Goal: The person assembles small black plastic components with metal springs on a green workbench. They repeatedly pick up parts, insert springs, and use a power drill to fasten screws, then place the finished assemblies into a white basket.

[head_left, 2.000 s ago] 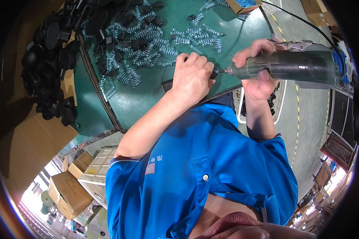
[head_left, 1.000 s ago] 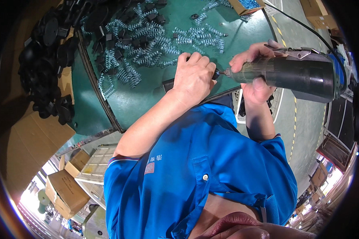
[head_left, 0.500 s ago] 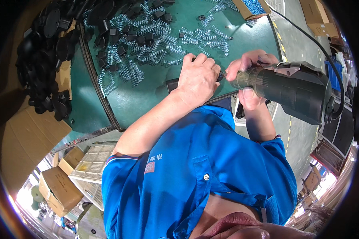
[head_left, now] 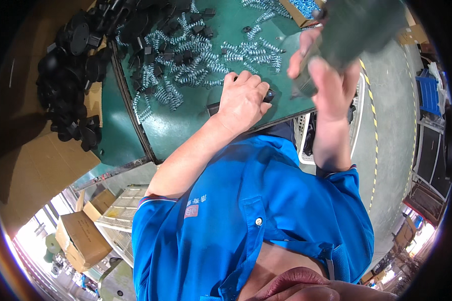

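My left hand (head_left: 242, 100) is closed over a black part (head_left: 214, 109) lying on the green table (head_left: 186, 128) near its front edge. Most of that part is under my palm; a bit of blue shows at its right end, beside my thumb. Up and to the right, my right hand (head_left: 330, 90) grips a dark power screwdriver (head_left: 356, 35), held in the air and smeared by motion. The tool's tip cannot be made out. Just beyond my left hand lie many loose coil springs (head_left: 196, 45), with small black blocks (head_left: 178, 59) among them.
A heap of black round-ended parts (head_left: 78, 40) lies at the left, by a cardboard sheet (head_left: 50, 163). An open box of blue screws (head_left: 294, 14) sits at the far edge. Below the table's right edge is a white basket (head_left: 357, 125) holding black items.
My right hand has lifted the power screwdriver away from the black part, up and forward. My left hand keeps its hold on the part. The view has shifted slightly.
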`<state>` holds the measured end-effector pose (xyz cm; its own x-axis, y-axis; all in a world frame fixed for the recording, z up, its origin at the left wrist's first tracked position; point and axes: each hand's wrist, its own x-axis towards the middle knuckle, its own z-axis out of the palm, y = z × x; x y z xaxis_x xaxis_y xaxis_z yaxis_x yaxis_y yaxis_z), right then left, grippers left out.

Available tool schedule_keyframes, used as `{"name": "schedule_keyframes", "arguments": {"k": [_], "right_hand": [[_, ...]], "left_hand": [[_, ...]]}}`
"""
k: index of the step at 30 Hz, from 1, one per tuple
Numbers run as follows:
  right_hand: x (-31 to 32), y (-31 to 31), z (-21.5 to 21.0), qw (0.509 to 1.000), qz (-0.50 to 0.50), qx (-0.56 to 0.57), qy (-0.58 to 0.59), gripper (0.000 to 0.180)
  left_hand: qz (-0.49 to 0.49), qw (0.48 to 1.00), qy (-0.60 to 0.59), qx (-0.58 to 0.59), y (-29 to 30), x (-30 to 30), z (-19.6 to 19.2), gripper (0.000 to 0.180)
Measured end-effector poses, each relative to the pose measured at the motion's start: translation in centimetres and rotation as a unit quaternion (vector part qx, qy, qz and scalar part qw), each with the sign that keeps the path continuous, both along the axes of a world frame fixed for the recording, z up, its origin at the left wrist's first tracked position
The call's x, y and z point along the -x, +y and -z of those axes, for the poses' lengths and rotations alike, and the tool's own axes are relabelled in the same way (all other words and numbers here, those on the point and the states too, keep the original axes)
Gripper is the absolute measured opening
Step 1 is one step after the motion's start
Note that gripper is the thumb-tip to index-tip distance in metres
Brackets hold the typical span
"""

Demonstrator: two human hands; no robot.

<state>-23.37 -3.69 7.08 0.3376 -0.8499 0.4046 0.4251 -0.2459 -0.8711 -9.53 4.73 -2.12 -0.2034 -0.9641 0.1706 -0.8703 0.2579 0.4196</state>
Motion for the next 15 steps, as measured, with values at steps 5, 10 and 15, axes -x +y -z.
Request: {"name": "schedule_keyframes", "arguments": {"k": [5, 10, 15], "right_hand": [[3.5, -5.4, 3.8, 0.864, 0.172, 0.232, 0.412, 0.057], [4.4, -5.3, 8.2, 0.703, 0.149, 0.148, 0.680, 0.065], [6.4, -2.6, 7.9, 0.848, 0.145, 0.232, 0.453, 0.047]], "left_hand": [[-0.004, 0.984, 0.164, -0.070, -0.1, -0.3, -1.1, 0.040], [-0.010, 0.478, 0.772, -0.419, 0.9, 0.9, -2.0, 0.045], [-0.052, 0.245, 0.864, -0.437, 1.7, 2.8, -1.1, 0.049]]}}
